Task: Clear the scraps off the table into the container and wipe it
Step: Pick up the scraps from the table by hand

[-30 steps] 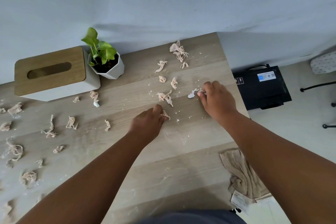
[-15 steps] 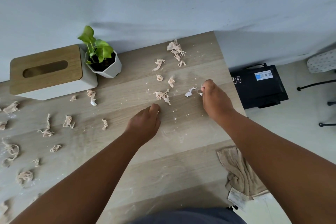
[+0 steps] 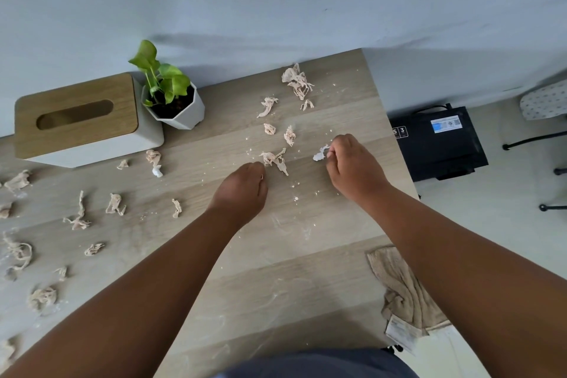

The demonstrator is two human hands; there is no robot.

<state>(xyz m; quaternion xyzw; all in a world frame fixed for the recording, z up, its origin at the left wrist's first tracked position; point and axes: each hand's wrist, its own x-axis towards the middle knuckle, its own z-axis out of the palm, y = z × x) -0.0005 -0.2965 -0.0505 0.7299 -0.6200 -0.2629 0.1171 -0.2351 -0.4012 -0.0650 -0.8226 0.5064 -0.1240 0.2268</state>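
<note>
Many scraps (image 3: 274, 158) were scattered over the table (image 3: 306, 270), pale pink and shredded, with fine crumbs among them. The largest clump (image 3: 297, 80) was seen near the far edge, and smaller pieces lay between it and the hands. More were spread across the left side, down to the near left corner.

The left hand (image 3: 241, 189) was held knuckles-up over the table, its fingers curled under; a shred could be seen at its thumb side, but whether anything was gripped cannot be told. Its fingertips were just beside a stringy scrap at the table's middle.

The right hand (image 3: 352, 167) was set down near the right edge, fingers curled, and a white scrap (image 3: 320, 154) was pinched between thumb and forefinger, the piece trailing to the left of the hand.

A tissue box (image 3: 82, 120) with a wooden lid was placed at the far left, against the wall. A plant (image 3: 171, 95) in a white pot was stood just beside it, to its right. A cloth (image 3: 405, 294) was draped over the near right edge of the table, a label showing at its lower end. A black box (image 3: 438, 144) was seen on the floor beyond the right edge.
</note>
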